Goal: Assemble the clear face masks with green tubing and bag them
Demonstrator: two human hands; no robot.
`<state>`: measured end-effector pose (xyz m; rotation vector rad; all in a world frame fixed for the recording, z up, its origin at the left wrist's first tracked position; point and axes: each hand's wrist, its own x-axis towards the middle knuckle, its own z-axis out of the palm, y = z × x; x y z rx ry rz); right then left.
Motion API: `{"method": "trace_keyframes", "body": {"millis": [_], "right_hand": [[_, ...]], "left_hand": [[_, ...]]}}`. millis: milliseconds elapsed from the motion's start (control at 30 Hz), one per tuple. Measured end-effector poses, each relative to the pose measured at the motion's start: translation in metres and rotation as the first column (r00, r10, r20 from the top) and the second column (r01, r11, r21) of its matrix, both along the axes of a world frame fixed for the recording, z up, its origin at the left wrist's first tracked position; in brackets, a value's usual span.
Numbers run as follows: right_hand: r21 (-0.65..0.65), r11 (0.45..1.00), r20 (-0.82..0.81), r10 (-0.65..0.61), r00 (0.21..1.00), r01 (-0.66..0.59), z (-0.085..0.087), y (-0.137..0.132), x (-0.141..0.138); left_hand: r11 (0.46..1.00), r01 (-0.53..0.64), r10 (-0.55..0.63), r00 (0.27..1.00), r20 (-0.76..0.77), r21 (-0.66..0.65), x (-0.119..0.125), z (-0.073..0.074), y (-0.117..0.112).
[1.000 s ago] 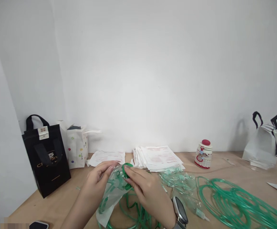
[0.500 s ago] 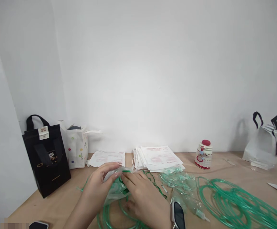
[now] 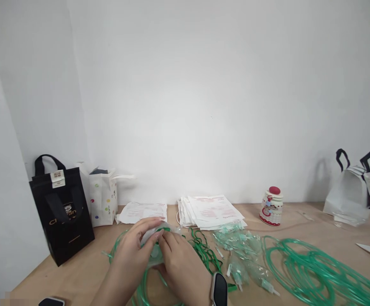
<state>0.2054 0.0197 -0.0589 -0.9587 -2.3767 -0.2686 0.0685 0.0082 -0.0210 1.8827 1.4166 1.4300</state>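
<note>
Behind the work, a pale wall point(image 3: 210, 85) rises from a brown bench point(image 3: 86, 274), which carries all the items listed. At right lies coiled green tubing point(image 3: 325, 267); a second loop runs beneath the hands. At left stands a black carrier bag point(image 3: 76, 242), its contents hidden. Centrally, the left hand point(image 3: 134, 242) curves thumb and fingers around a translucent pouch, while the right hand point(image 3: 181, 259) lays its fingers together at the pouch; whether they pinch anything cannot be told. A white carrier bag with black handles point(image 3: 339, 208) stands far right, its contents indistinct. The dotted paper bag point(image 3: 102, 202), beside the black one, shows something dark at its open top. Printed white packets point(image 3: 213, 211) lie stacked beyond the hands. The translucent pouch point(image 3: 147, 237) sits directly between both palms, touching each, neither hand nearer; its long axis is obscured, and green material shows within. The red-topped jar point(image 3: 271, 208) is closed. Narrow green straps point(image 3: 204, 250) lie just right of the right hand.
</note>
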Motion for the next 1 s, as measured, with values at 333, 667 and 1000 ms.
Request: {"method": "trace_keyframes", "body": {"millis": [333,667,1000], "right_hand": [[-0.298,0.944,-0.077,0.121,0.990,-0.139,0.023,-0.008,0.018],[-0.395,0.911,-0.276,0.003,0.961,-0.116,0.044,-0.016,0.040],[-0.288,0.953,-0.314,-0.005,0.949,-0.090,0.037,-0.009,0.048]], "left_hand": [[0.997,0.075,-0.075,0.997,0.003,-0.001,0.003,0.000,-0.004],[0.986,0.164,-0.163,0.986,0.021,-0.035,0.002,0.017,-0.013],[0.999,0.039,-0.039,0.954,-0.296,-0.004,-0.012,0.016,-0.012]]}}
